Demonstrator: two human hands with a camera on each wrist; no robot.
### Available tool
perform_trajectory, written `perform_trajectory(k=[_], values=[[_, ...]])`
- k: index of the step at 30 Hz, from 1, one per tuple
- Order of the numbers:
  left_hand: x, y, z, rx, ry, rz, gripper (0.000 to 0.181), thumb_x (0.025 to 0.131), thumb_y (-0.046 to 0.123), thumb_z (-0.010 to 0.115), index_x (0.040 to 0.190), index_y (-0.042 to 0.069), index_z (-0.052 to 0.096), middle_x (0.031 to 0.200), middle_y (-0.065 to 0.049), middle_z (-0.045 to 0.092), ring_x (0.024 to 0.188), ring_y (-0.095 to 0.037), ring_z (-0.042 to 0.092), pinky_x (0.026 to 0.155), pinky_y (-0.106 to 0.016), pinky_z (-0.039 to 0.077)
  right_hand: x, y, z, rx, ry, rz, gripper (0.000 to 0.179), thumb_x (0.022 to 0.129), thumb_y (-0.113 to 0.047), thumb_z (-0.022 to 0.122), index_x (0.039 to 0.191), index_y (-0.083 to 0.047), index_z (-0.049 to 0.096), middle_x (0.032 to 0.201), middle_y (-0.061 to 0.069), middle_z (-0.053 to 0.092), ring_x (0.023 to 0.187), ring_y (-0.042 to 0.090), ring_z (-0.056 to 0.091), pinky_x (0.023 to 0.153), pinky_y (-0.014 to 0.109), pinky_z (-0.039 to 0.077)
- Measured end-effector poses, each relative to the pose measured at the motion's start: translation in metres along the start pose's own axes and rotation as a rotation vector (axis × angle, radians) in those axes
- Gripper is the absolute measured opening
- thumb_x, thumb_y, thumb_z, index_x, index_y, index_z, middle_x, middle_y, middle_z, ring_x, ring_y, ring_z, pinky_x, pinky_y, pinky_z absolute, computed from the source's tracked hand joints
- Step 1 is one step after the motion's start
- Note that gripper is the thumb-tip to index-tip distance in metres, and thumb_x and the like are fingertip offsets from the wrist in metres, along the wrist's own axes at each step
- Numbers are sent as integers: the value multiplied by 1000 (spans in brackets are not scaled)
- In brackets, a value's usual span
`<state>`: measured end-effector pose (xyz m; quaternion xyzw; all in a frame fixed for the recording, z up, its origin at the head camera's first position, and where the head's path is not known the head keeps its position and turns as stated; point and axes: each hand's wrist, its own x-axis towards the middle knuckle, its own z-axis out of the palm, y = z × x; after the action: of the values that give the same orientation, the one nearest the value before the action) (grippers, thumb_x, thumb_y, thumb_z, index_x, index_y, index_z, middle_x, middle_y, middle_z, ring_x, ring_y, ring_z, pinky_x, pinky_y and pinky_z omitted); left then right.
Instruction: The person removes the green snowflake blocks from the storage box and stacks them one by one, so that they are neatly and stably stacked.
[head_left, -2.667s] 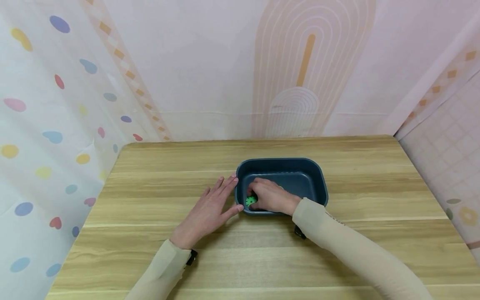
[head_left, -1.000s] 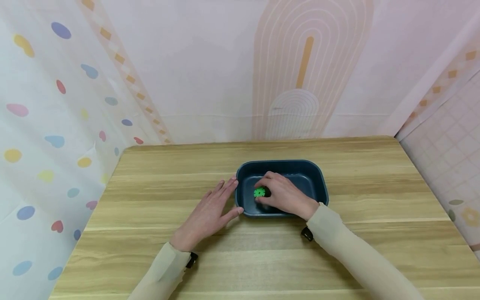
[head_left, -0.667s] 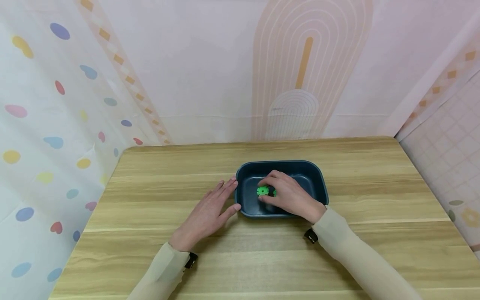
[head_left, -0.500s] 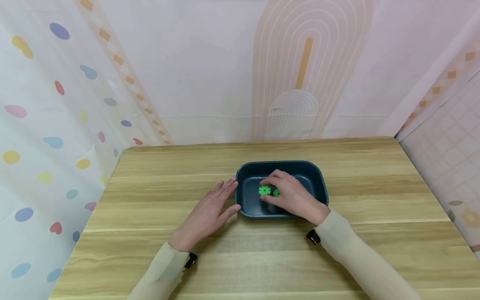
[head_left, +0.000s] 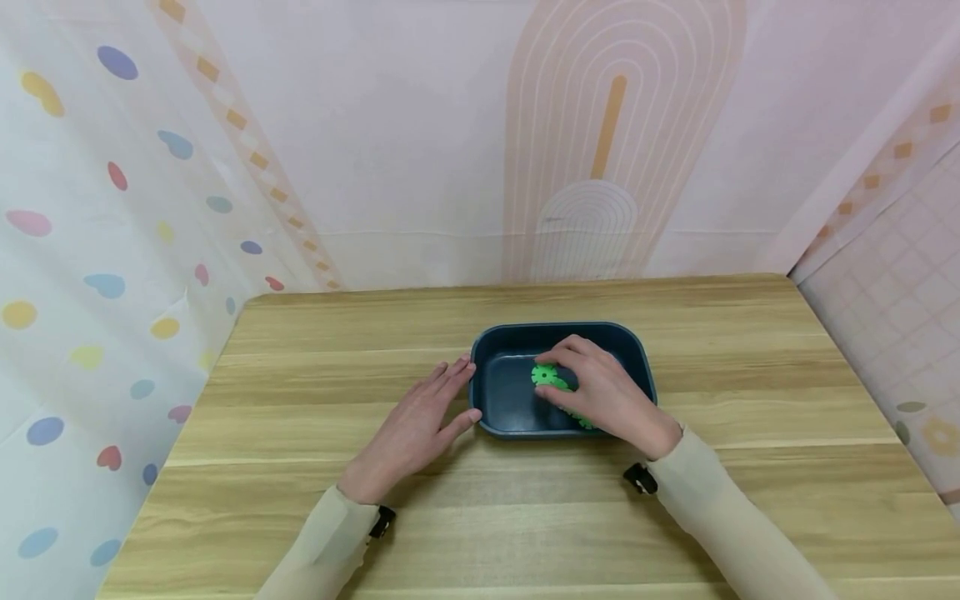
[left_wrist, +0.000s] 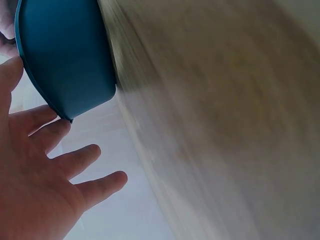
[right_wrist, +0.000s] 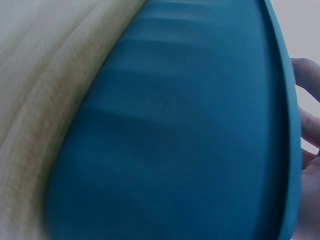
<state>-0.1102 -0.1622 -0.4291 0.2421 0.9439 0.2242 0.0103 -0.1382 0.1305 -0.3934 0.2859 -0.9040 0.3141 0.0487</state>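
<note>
A dark blue plastic bin (head_left: 504, 390) sits on the wooden table. My right hand (head_left: 606, 398) reaches into it over the near rim, thumb and fingertips pinching a bright green notched snowflake disc (head_left: 544, 375). More green pieces (head_left: 584, 422) show below the thumb, partly covered by the hand. My left hand (head_left: 408, 429) lies against the bin's left end with fingers extended, fingertips and thumb at the rim. In the left wrist view, these fingertips touch the edge of the bin (left_wrist: 70, 55). The right wrist view mostly shows the bin's outer wall (right_wrist: 175, 130), hiding the disc.
The wood-grain table (head_left: 337, 333) spreads out on all sides of the bin. Behind it hangs a pale curtain (head_left: 405, 142) with an arch pattern, and a dotted curtain (head_left: 112, 358) hangs along the left.
My right hand has moved from the bin's left end to the right and slightly back, carrying the green disc. More green pieces have come into sight. The left hand stays at the rim.
</note>
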Motion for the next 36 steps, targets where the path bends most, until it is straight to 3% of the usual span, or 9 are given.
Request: perform_trajectory(k=[13,21,30,36], values=[[0,-1,2,-6,15,26,68,107,45,55,160,7,38,168,-10,30,151,-39,33,120,-57,32,-12,9,-16,6,83,-8,35,90,-23,84,120,-10,75,116,2,66,108,23,63,91,45,53],[-1,-1,2,-8,12,18,69,107,47,55,161,8,37,168,-8,30,152,-37,33,120,-56,33,-19,15,-27,55,88,34,37,91,-21,82,124,-5,73,119,6,64,112,26,63,97,53,49],[-1,-1,1,-15,6,12,69,107,47,55,161,9,36,168,-7,30,152,-37,32,120,-56,32,-26,23,-37,31,127,43,36,92,-15,82,124,-3,72,118,11,66,107,31,65,89,52,55],[-1,-1,1,-18,4,11,69,107,47,55,162,9,36,169,-7,29,152,-36,32,121,-55,32,-30,28,-45,35,160,56,36,91,-13,82,124,-2,72,117,13,65,106,33,65,90,56,53]])
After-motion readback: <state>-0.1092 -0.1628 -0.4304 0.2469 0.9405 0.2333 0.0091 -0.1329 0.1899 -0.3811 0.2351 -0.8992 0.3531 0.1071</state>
